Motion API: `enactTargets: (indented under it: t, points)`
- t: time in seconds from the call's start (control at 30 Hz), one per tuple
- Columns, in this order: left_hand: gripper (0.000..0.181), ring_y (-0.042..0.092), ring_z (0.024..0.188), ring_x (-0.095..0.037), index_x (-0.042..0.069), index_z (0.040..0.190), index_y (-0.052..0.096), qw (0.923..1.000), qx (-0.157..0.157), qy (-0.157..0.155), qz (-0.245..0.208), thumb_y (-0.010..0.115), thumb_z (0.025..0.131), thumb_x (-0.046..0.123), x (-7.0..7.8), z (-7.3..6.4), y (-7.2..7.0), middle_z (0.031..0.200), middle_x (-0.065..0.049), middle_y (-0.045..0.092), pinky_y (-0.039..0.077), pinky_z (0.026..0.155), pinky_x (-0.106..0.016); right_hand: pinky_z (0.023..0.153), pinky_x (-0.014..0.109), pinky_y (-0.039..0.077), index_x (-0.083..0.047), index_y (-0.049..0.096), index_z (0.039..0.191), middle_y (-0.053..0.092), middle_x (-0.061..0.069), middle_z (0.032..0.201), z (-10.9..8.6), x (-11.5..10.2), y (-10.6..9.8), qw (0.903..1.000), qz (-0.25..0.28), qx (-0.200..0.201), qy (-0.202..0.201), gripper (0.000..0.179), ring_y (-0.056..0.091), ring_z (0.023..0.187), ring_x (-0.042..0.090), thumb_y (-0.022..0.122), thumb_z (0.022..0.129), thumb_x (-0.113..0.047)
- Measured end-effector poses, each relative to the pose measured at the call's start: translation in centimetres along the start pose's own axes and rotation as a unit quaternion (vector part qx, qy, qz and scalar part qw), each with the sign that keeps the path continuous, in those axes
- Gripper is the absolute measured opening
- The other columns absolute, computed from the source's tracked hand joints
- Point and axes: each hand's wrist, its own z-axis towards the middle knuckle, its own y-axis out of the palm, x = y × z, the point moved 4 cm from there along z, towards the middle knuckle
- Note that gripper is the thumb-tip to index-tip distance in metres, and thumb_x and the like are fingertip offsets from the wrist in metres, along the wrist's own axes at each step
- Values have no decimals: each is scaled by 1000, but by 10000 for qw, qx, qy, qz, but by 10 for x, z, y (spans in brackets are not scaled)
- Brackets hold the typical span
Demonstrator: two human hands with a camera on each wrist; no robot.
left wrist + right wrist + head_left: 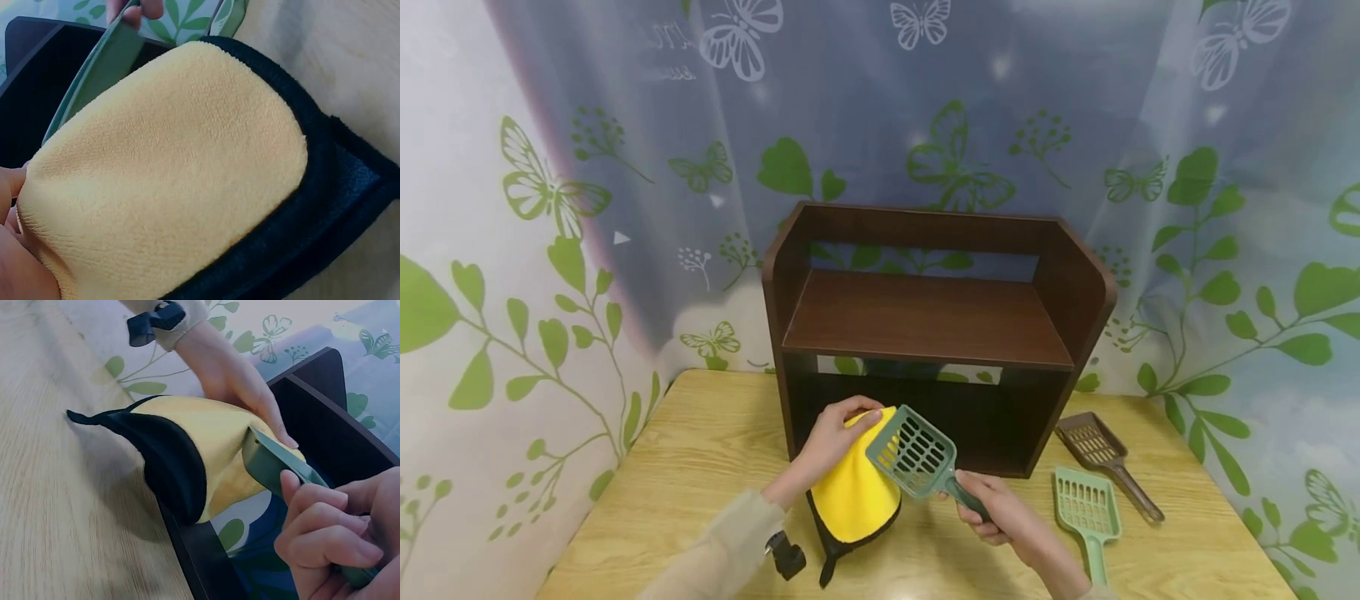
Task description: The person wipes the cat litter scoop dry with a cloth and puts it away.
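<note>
My left hand (831, 442) grips a yellow cloth with a black border (856, 492) by its upper end, thumb on top. The cloth hangs down over the table in front of the shelf; its fuzzy yellow face (181, 144) fills the left wrist view. In my right hand (996, 508) is a dark green slotted litter scoop (917, 454), held by its handle. The scoop's head overlaps the cloth's right edge in the head view. From the right wrist, the scoop's side (269, 462) lies against the yellow cloth near my left thumb.
A dark brown two-tier wooden shelf (925, 317) stands at the table's back. To the right lie a brown slotted scoop (1097, 446) and a light green one (1086, 504) on the wooden table (647, 483). A curtain with leaves and butterflies (880, 108) hangs behind.
</note>
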Motion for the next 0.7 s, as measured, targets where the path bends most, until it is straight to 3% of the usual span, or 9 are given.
enactTargets:
  t: [0.27,0.4,0.5,0.7]
  points:
    - [22,67,75,-12,15,116,72,9973,-352,602,227,63,101,28,10,9,-7,109,-5,73,56,68,-24,41,19,19,6,59,124,39,-5,65,-4,-1,-3,9975,-575,-377,-133,56,19,46,4,40,109,-45]
    - [18,63,76,-10,21,113,74,9921,-624,890,622,65,99,28,21,11,-6,107,1,72,55,68,-25,41,19,19,5,62,122,40,-4,63,-7,-7,-8,9926,-1109,-394,-298,52,16,43,5,40,110,-41]
    - [17,56,80,-10,23,111,75,9818,-932,1208,1130,67,97,28,33,11,-1,107,6,72,50,73,-24,40,19,20,2,67,119,42,-4,62,-5,-11,-10,9872,-1495,-388,-394,49,17,42,5,41,110,-39]
    - [16,45,79,-9,22,109,76,9546,-1450,1816,1864,69,95,26,50,10,13,105,12,74,38,75,-28,40,20,22,2,69,110,41,-4,60,0,-16,-9,9834,-1737,-351,-387,49,18,42,5,45,109,-40]
